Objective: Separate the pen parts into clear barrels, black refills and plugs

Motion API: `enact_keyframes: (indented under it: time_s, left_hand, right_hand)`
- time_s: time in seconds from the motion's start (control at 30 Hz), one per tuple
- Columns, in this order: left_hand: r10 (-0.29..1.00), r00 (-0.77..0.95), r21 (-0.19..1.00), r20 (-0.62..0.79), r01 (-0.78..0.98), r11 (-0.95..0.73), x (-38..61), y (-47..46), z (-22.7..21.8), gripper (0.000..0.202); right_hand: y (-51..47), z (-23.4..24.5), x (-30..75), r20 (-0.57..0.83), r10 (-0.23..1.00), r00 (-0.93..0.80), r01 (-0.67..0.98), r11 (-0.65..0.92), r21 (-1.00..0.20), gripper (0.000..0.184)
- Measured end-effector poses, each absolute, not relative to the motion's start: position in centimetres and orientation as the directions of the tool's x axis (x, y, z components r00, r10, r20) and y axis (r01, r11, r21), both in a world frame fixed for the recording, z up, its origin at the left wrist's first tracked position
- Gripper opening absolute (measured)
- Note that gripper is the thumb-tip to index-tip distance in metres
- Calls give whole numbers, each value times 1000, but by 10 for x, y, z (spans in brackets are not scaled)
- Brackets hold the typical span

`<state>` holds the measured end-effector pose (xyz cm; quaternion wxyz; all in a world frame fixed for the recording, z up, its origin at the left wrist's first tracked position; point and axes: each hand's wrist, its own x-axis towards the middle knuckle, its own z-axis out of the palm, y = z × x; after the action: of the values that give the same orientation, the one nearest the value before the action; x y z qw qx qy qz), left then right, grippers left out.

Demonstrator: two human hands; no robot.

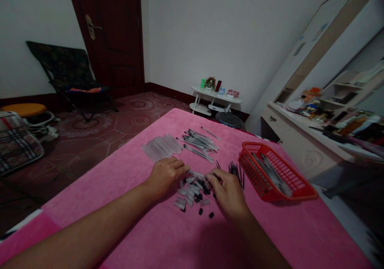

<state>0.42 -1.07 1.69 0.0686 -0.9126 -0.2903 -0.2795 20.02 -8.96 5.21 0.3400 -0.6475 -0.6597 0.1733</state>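
Between my hands runs a clear pen barrel point(196, 174), lying nearly level above the table. My left hand point(168, 177) pinches its left end, and my right hand point(228, 191) has its fingers closed at the right end. Whether a smaller part sits in the right fingertips is hidden. Just below is a loose pile of clear pen caps point(189, 193) and small black plugs point(200, 211). Beyond my left hand, empty clear barrels point(162, 147) lie side by side. Several pens with dark refills inside point(199, 141) lie farther off. Thin black refills point(237, 173) rest past my right hand.
A red plastic basket point(247, 173) holding pens stands at the right on the pink tablecloth point(135, 225). Farther right is a dresser point(309, 141) crowded with bottles. A low white stand point(216, 93), a folding chair point(69, 73) and a dark door point(112, 33) are farther back.
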Motion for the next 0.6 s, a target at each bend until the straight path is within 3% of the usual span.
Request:
enact_keyframes:
  time_s: [0.13, 0.33, 0.5, 0.6]
  left_hand:
    - [514, 671, 48, 534, 583, -811, 4, -10, 17, 23]
    - [523, 663, 61, 536, 587, -807, 2, -9, 17, 21]
    - [529, 642, 58, 554, 605, -794, 2, -9, 16, 18]
    - [521, 655, 45, 548, 598, -800, 3, -9, 16, 20]
  right_hand:
    - [-89, 50, 200, 214, 970, 117, 686, 77, -723, 10]
    - [-89, 49, 205, 204, 975, 87, 708, 84, -701, 32]
    - [-88, 47, 206, 216, 970, 110, 683, 84, -725, 16]
    - [-88, 47, 204, 180, 977, 110, 693, 54, -719, 22]
